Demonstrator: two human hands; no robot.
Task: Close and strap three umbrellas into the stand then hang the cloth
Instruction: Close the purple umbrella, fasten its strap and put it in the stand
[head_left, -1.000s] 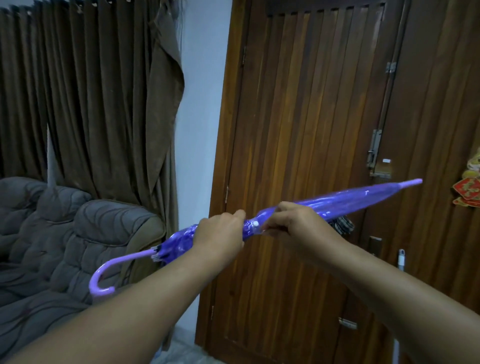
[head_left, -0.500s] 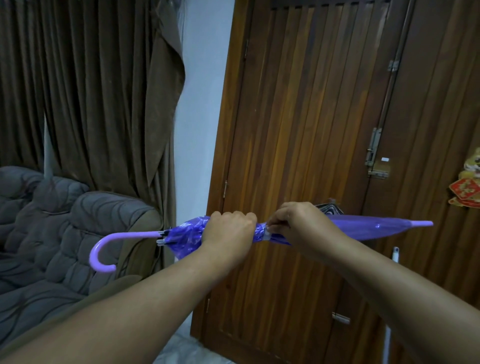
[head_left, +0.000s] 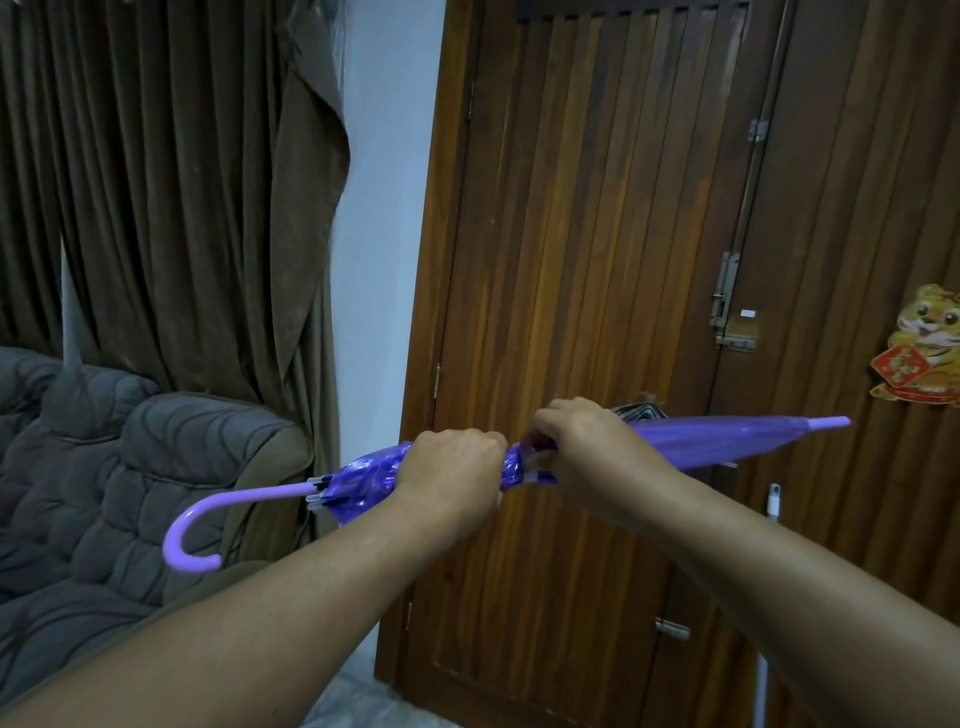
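Observation:
A closed purple umbrella (head_left: 727, 441) lies nearly level in front of me, its curved handle (head_left: 187, 540) to the left and its tip (head_left: 831, 422) to the right. My left hand (head_left: 452, 475) grips the bunched canopy near the handle end. Just to its right, my right hand (head_left: 587, 452) pinches the umbrella's strap at the wrapped canopy. A dark folded thing (head_left: 639, 413), perhaps another umbrella, peeks out behind my right hand. Neither a stand nor a cloth is in view.
A wooden door (head_left: 597, 260) fills the space ahead, with a latch (head_left: 730, 306) and a tiger decoration (head_left: 924, 353) at right. A grey sofa (head_left: 104, 467) and brown curtains (head_left: 182, 182) are at left. A white pole (head_left: 769, 519) leans by the door.
The umbrella has levelled out from a tilt, its tip dropping. My right hand has shifted closer to my left hand along the strap.

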